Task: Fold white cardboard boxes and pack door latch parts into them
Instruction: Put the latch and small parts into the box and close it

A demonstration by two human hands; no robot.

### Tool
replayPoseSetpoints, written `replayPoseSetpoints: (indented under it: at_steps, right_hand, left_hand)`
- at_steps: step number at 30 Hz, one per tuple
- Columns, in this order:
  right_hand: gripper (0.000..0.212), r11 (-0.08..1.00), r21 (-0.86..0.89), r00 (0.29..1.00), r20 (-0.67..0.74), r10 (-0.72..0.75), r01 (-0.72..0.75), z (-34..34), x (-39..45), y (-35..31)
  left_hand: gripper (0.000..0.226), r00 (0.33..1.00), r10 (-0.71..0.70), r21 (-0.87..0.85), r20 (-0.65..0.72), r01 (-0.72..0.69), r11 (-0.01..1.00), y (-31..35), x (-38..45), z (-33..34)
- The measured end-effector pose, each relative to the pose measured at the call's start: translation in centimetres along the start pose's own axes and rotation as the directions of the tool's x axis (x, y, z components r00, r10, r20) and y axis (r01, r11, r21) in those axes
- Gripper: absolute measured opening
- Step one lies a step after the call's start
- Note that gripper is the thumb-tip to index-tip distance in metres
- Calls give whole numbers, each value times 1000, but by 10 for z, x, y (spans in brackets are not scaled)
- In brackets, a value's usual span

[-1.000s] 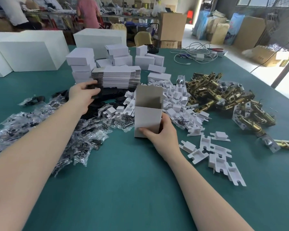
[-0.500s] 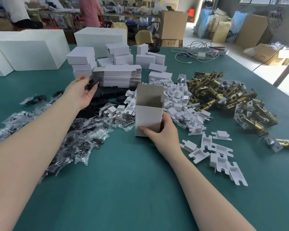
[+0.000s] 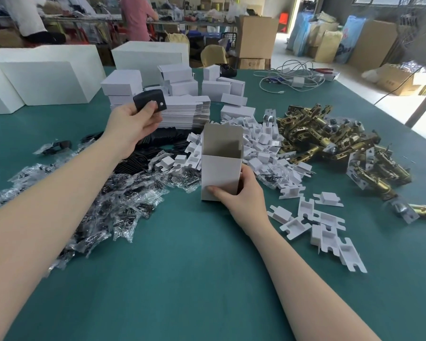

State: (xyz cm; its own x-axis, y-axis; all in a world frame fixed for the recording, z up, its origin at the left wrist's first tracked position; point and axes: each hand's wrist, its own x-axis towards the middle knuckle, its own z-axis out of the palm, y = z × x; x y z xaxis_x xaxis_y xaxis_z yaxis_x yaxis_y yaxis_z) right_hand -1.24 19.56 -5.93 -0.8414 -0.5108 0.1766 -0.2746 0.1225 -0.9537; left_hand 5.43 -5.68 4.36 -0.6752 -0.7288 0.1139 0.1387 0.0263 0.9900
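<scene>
Head view: left hand (image 3: 130, 126) pinches a small black plastic plate (image 3: 149, 101), now lifted off the black pile; right hand (image 3: 241, 195) grips the upright open white cardboard box (image 3: 220, 168) on the green desk (image 3: 194, 279). Best to hold the box steady and drop the plate straight into its mouth.

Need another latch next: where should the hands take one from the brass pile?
Probably by the protruding brass tube of the latch at the latch pile's near-left edge, approached from the box side; it juts clear while the others are tangled.
</scene>
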Motion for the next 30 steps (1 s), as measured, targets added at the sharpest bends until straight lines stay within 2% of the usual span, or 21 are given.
replayPoseSetpoints:
  at_steps: [2, 5, 8, 9, 11, 13, 14, 16, 18, 21, 23, 25, 30]
  right_hand:
    - [61, 1000, 0, 1000, -2, -3, 3, 1, 0, -1]
    - [61, 1000, 1, 1000, -3, -3, 3, 1, 0, -1]
    - [61, 1000, 3, 1000, -5, -11, 11, 1, 1, 0]
    - [62, 1000, 4, 1000, -3, -13, 13, 1, 0, -1]
    - [61, 1000, 18, 1000, 2, -15, 15, 1, 0, 0]
    - [60, 999, 33, 1000, 7, -17, 16, 1, 0, 0]
    - [59, 999, 39, 1000, 10, -16, 15, 2, 0, 0]
    - [52, 998, 58, 1000, 11, -20, 20, 2, 0, -1]
    - [44, 997, 69, 999, -2, -41, 41, 2, 2, -1]
    - [52, 995, 94, 999, -44, -11, 15, 2, 5, 0]
    - [42, 989, 150, 998, -62, 21, -12, 1, 6, 1]
    - [32, 984, 178, 998, -50, 21, -12, 1, 5, 1]
    - [32, 977, 215, 1000, -22, -5, 10, 1, 3, -2]
  left_hand:
    - [12, 998, 59, -55, 6, -59, 997, 12, -10, 10]
    - [9, 978, 180, -120, 109, -166, 979, 31, -30, 32]
    - [12, 950, 195, -196, 244, -149, 969, 43, -51, 53]
    - [13, 932, 200, -159, 302, -158, 975, 44, -57, 58]
    - [11, 864, 240, 86, 442, -307, 948, 44, -66, 67]
    - [8, 800, 245, 348, 548, -484, 803, 40, -71, 72]
    - [8, 788, 240, 419, 566, -526, 740, 39, -72, 74]
    - [11, 780, 257, 491, 570, -574, 655, 36, -74, 77]
    - [10, 787, 274, 517, 553, -582, 628, 34, -74, 78]
    - [5, 835, 281, 519, 473, -522, 677, 32, -69, 79]
    - [4, 858, 272, 515, 436, -486, 706, 31, -65, 79]
    - [4, 867, 259, 535, 426, -472, 701, 31, -61, 78]
    - [5, 865, 198, 578, 460, -462, 673, 26, -57, 75]
